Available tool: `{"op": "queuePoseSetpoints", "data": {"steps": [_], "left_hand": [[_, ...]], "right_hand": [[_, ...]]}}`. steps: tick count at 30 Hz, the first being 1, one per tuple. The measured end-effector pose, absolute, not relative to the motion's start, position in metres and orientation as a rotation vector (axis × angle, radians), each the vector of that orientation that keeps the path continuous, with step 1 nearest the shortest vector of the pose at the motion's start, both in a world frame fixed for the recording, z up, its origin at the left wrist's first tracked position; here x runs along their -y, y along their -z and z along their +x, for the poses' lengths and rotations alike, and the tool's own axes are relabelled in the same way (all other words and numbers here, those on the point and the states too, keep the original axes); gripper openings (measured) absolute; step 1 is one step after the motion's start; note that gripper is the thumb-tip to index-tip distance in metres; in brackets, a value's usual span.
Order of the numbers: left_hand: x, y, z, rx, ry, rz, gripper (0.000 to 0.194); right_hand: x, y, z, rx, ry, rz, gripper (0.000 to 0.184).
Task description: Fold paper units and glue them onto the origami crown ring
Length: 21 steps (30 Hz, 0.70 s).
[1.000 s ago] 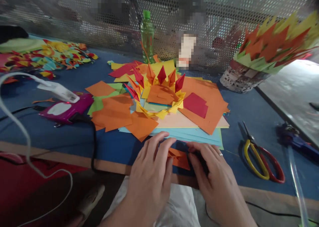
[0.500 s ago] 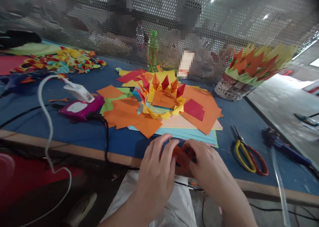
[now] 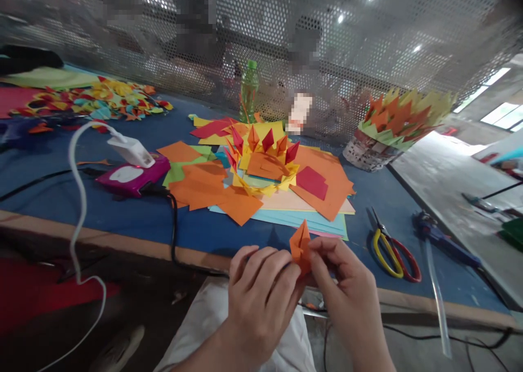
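A folded piece of orange paper (image 3: 301, 245) stands upright between my hands at the table's front edge, its pointed tip upward. My left hand (image 3: 263, 296) is closed on its lower left side, fingers curled. With thumb and fingers, my right hand (image 3: 343, 285) pinches its right edge. Just beyond sits a ring of folded yellow paper (image 3: 261, 189) topped with red and orange pointed pieces. It rests on stacked coloured sheets, light blue paper (image 3: 302, 220) nearest me and loose orange sheets (image 3: 196, 184) to the left.
Right of my hands lie scissors (image 3: 390, 250) and a blue glue gun (image 3: 445, 241) with a clear glue stick. A magenta power adapter (image 3: 134, 177) with cables is at left. Behind stand a green bottle (image 3: 249, 91), a paper-filled pot (image 3: 370, 148) and a pile of paper scraps (image 3: 110, 99).
The orange paper has gone from lying flat on the table to being held upright between both hands. My right hand now pinches its edge. The camera view has shifted.
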<state>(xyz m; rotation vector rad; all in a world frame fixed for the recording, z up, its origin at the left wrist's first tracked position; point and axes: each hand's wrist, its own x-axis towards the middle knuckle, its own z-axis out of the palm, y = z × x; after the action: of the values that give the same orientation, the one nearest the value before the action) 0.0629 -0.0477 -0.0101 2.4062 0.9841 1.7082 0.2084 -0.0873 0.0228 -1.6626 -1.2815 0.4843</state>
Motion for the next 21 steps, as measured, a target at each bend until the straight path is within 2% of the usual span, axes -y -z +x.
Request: {"op": "queuePoseSetpoints", "data": {"steps": [4,16,21], "left_hand": [[0.044,0.015,0.058,-0.982,-1.682,2.419,0.018],[0.033,0.016,0.053,-0.881,-1.274,2.602,0.027],[0.031,0.017,0.052,-0.847,-1.235,2.634,0.027]], "right_hand": [[0.095,-0.019,0.211,1.455,-0.367,-1.662,0.016],[0.097,-0.013,0.217,1.781,-0.05,-1.692,0.026],[0.095,-0.014,0.223,1.858,0.053,-1.718,0.019]]}}
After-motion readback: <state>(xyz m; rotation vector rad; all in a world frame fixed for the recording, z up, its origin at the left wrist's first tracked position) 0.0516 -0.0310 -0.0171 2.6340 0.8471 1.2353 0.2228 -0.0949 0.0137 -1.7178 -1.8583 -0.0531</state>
